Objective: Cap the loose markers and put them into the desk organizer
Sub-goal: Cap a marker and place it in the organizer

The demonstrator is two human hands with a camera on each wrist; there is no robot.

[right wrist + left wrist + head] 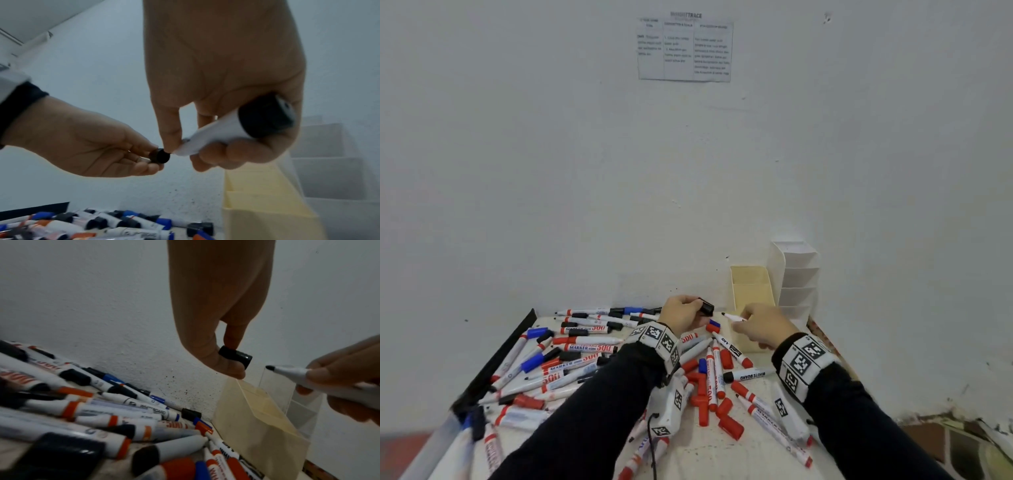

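**Above Desk, Rear Right Corner: Black Marker and Cap, Held for Joining**

Above rear of white desk (753,442), just left of organizers: one white-barrelled whiteboard marker with black tip and black end plug (296,374), uncapped, gripped round mid-barrel by right hand (760,327), fingers curled, tip aimed leftward. One short black plastic cap (235,357), pinched between thumb and fingertip of left hand (683,313), open mouth turned toward the tip. Cap and tip close but apart in left wrist view; seemingly touching in right wrist view, so contact uncertain.

Handling, as judged: marker light, rigid, smooth plastic, somewhat slippery; felt tip prone to smudging skin or crushing if pushed off-axis. Best held at mid-barrel, as now, for straight push. Cap small, hard, easily dropped; best pinched at closed end, leaving mouth free. Likely snap fit needing brief firm press.

Destination: cream-yellow plastic desk organizer with stepped compartments (751,291), standing against wall at rear right; nothing visible inside. White tiered plastic organizer (796,274) just beside it, farther right.

Surface: desk crowded with loose markers in red, blue and black, some capped, some not, lying crosswise; scattered red caps (702,407) near centre. Black edging along left side.

Room: pale painted wall (551,154), scuffed and speckled near desk level; printed paper sheet (685,51) fixed high up, text illegible.
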